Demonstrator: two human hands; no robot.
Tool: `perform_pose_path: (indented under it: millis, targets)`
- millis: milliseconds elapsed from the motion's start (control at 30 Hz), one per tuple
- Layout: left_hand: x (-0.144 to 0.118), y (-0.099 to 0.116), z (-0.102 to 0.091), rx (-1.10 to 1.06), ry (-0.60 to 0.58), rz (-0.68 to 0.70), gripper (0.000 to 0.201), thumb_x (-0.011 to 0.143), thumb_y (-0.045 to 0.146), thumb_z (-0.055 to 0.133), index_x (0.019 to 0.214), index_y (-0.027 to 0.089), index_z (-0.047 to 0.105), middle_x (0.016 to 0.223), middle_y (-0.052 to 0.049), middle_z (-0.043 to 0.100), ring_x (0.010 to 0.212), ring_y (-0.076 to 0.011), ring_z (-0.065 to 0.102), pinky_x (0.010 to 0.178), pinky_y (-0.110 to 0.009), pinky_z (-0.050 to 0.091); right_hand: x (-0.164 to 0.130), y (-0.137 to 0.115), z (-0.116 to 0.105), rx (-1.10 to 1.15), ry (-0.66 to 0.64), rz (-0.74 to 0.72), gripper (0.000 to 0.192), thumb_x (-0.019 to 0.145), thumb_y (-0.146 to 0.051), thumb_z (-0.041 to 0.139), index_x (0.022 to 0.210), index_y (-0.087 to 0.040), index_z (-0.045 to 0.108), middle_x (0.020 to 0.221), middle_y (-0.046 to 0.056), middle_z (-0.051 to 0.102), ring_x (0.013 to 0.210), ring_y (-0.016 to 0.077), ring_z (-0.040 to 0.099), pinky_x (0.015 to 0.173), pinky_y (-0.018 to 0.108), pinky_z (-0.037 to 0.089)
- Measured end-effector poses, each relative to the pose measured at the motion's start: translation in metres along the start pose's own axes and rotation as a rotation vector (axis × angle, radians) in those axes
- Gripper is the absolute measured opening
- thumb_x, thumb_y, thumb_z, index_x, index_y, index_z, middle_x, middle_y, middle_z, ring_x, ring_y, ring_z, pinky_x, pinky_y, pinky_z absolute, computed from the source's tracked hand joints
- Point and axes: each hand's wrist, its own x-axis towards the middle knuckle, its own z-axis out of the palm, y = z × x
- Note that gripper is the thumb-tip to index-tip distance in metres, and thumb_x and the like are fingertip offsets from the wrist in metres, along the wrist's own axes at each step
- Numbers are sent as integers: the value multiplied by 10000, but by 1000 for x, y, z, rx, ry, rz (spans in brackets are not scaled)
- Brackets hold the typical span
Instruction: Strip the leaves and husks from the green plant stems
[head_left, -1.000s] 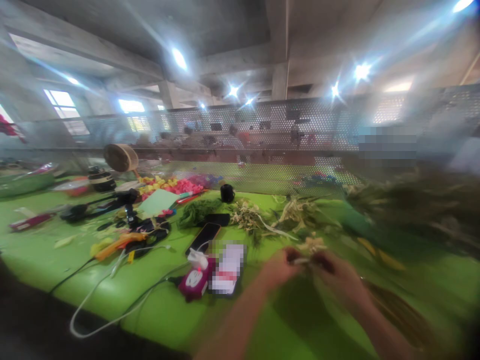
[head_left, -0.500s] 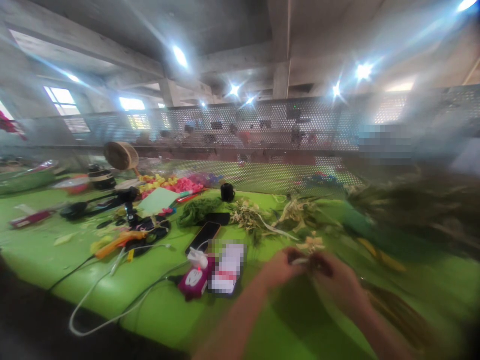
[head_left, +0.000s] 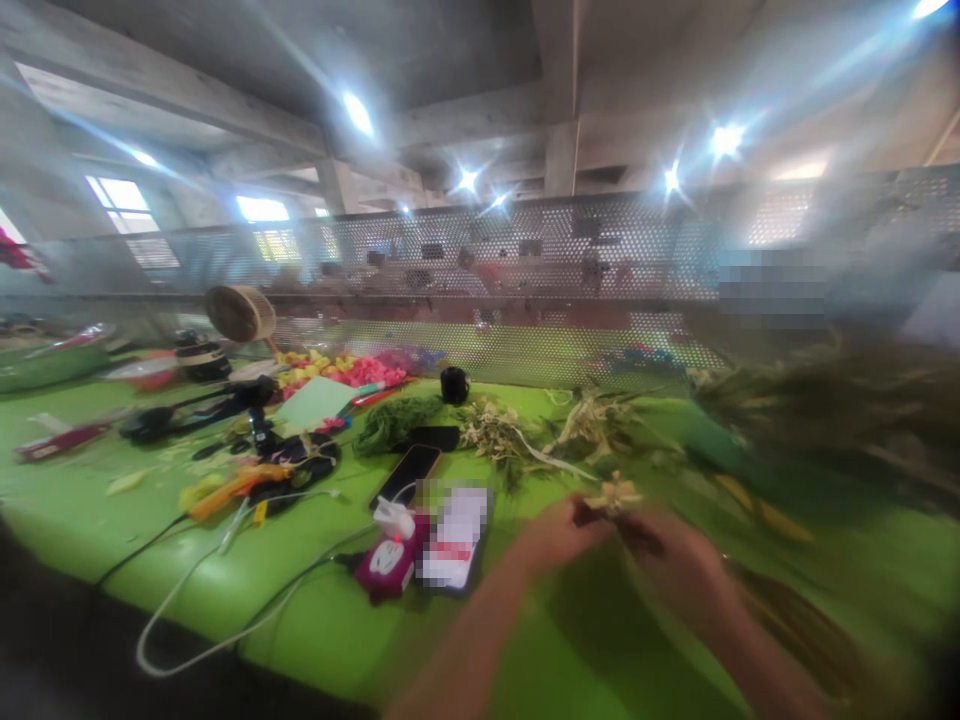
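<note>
Both hands met low and right of centre above the bright green surface (head_left: 315, 610). The left hand (head_left: 559, 535) and the right hand (head_left: 679, 565) had their fingers closed on a small pale dried flower sprig (head_left: 615, 495), which stood up between them just over the fingertips; the frame was too blurred to tell exactly how each finger sat on the stem. Just left of the left hand lay a magenta device (head_left: 386, 565) with a white cable (head_left: 225, 590) looping toward the near edge, and a dark phone (head_left: 409, 473) lay beyond it. Farther left were an orange tool (head_left: 232, 487) and a black stand (head_left: 251, 400). Behind the hands, loose heaps of dried plant stems (head_left: 525, 435) spread across the surface, with a black cup (head_left: 454, 385) near a perforated metal screen (head_left: 525, 290). Pink and yellow pieces (head_left: 345, 370) sat well apart at the back left.
</note>
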Motion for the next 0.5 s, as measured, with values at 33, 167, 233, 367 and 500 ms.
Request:
perform_pose_path:
  millis: [33, 167, 233, 367, 500]
  targets:
    - [1, -2, 1, -43, 12, 24, 444, 793, 440, 650, 1133, 155, 619, 1110, -113, 666, 999, -230, 598, 900, -352, 419, 0, 0, 1, 15, -7, -13, 231, 846, -254, 502, 943, -252, 712, 941, 45, 743, 840, 224, 683, 751, 327, 512]
    - [7, -10, 5, -208, 65, 26, 383, 760, 380, 703, 1059, 146, 655, 1044, -102, 679, 944, -209, 603, 898, -344, 425, 0, 1, 4, 99, -14, -4, 231, 847, -311, 554, 1005, -269, 717, 990, 45, 751, 825, 224, 693, 733, 327, 527]
    - [9, -12, 5, -297, 58, 17, 398, 730, 336, 739, 1072, 148, 659, 1032, -102, 682, 949, -208, 605, 908, -337, 423, 0, -1, 2, 124, 5, 33, 218, 846, -344, 568, 969, -264, 729, 946, 41, 760, 790, 224, 698, 706, 319, 530]
    - [10, -6, 6, -405, -2, 57, 442, 712, 298, 759, 1121, 163, 660, 1033, -97, 687, 993, -209, 598, 948, -326, 402, 2, -7, -4, 151, 5, 116, 216, 843, -401, 576, 877, -265, 742, 819, 10, 766, 714, 208, 696, 655, 288, 522]
    - [7, 1, 6, -420, -18, 70, 459, 703, 331, 768, 1115, 156, 667, 1005, -98, 688, 937, -198, 604, 908, -309, 420, 3, -7, -7, 163, 28, 129, 239, 832, -428, 571, 858, -269, 747, 803, 1, 766, 682, 200, 692, 621, 277, 512]
